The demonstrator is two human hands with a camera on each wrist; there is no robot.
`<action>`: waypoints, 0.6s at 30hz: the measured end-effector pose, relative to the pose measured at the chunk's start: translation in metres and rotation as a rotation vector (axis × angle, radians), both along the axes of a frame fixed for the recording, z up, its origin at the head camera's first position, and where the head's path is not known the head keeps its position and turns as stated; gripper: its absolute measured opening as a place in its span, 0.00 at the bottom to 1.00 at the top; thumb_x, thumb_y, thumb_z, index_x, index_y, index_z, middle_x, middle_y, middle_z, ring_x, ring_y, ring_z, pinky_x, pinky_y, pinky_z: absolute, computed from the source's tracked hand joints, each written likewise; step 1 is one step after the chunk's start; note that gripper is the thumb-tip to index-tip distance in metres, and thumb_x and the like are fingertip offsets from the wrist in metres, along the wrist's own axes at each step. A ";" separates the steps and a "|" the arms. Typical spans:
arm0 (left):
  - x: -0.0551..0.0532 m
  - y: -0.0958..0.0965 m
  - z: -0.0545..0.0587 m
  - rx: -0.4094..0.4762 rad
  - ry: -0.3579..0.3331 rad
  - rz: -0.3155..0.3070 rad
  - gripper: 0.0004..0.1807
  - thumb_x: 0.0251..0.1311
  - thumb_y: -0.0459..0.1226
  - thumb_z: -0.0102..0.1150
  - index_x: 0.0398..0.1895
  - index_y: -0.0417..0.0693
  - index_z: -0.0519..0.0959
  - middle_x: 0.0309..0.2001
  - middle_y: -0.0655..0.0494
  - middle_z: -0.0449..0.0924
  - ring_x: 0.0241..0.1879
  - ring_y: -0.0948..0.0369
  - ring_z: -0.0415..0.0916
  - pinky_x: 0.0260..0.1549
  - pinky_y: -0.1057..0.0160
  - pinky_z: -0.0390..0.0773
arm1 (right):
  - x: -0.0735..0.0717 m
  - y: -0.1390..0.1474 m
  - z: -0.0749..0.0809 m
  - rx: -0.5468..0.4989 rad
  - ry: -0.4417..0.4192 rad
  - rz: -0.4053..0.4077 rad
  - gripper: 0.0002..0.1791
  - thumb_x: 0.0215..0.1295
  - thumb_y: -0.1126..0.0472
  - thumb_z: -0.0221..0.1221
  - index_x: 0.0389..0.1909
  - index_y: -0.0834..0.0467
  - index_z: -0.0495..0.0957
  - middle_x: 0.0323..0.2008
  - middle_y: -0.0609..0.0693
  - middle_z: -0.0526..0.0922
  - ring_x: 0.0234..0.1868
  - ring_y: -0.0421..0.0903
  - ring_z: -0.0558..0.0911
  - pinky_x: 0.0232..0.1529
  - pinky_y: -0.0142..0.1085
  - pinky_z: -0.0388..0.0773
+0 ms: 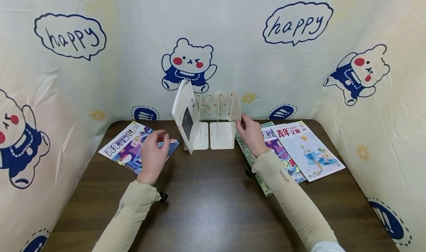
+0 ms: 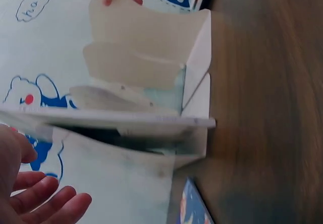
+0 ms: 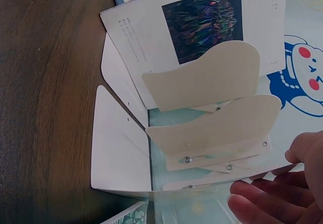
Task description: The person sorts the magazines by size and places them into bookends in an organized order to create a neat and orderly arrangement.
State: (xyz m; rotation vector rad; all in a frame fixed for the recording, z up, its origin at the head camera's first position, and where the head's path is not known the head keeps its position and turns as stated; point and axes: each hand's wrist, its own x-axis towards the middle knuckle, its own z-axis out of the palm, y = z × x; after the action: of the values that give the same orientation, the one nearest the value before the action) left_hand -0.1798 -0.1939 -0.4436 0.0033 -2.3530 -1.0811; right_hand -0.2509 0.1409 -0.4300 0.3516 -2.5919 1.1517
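Note:
A white expandable book rack point(image 1: 222, 135) with upright dividers and a folding lattice back stands at the far side of the table. In its left end a white book point(image 1: 181, 115) with a dark picture on the cover stands upright, leaning slightly. My right hand point(image 1: 253, 133) pinches the edge of the rack's right end panel point(image 2: 146, 27), thumb on one side and fingers on the other. Left of the book, my left hand point(image 1: 154, 156) hovers over a colourful magazine point(image 1: 123, 146), fingers loosely bent and holding nothing; the left wrist view shows them apart from the book.
On the right lie a white magazine point(image 1: 307, 148), a purple magazine point(image 1: 287, 159) partly under it, and a green book point(image 1: 266, 189) below. A printed cloth point(image 1: 233, 34) with bears hangs close behind the rack and around the dark wooden table point(image 1: 206, 207).

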 end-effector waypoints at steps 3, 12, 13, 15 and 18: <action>0.003 -0.011 -0.003 -0.011 -0.021 0.024 0.15 0.73 0.37 0.61 0.53 0.35 0.82 0.44 0.39 0.84 0.44 0.45 0.82 0.47 0.44 0.82 | 0.000 0.000 0.000 0.007 -0.005 -0.001 0.16 0.79 0.58 0.56 0.59 0.62 0.80 0.44 0.58 0.88 0.38 0.51 0.86 0.40 0.45 0.88; 0.009 -0.046 -0.015 -0.047 -0.127 0.095 0.19 0.73 0.42 0.59 0.54 0.33 0.81 0.46 0.37 0.84 0.46 0.43 0.81 0.49 0.42 0.79 | 0.000 0.000 0.000 0.033 -0.009 -0.013 0.16 0.80 0.57 0.54 0.57 0.62 0.81 0.42 0.57 0.89 0.37 0.50 0.86 0.36 0.44 0.85; 0.009 -0.050 -0.016 -0.045 -0.136 0.104 0.19 0.73 0.42 0.59 0.54 0.33 0.81 0.46 0.36 0.84 0.46 0.42 0.82 0.49 0.42 0.80 | 0.000 0.000 0.000 0.032 -0.009 -0.013 0.16 0.80 0.57 0.54 0.57 0.62 0.81 0.42 0.57 0.89 0.37 0.50 0.87 0.36 0.44 0.85; 0.009 -0.059 -0.019 -0.051 -0.156 0.119 0.20 0.73 0.42 0.59 0.55 0.32 0.81 0.47 0.35 0.84 0.46 0.42 0.82 0.50 0.42 0.80 | 0.000 0.000 -0.001 0.027 -0.010 -0.012 0.16 0.79 0.58 0.55 0.57 0.62 0.81 0.42 0.57 0.89 0.37 0.50 0.86 0.36 0.44 0.86; 0.009 -0.073 -0.022 -0.069 -0.192 0.144 0.22 0.73 0.43 0.58 0.56 0.31 0.80 0.46 0.34 0.84 0.45 0.41 0.81 0.49 0.42 0.78 | -0.001 0.000 -0.001 0.019 -0.014 -0.011 0.16 0.79 0.58 0.55 0.58 0.61 0.81 0.41 0.56 0.89 0.36 0.50 0.86 0.36 0.44 0.85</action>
State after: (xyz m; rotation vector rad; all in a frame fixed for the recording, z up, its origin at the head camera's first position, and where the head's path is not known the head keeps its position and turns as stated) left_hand -0.1712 -0.2672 -0.4653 0.2581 -2.5153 -0.9664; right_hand -0.2518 0.1408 -0.4306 0.3337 -2.6154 1.1303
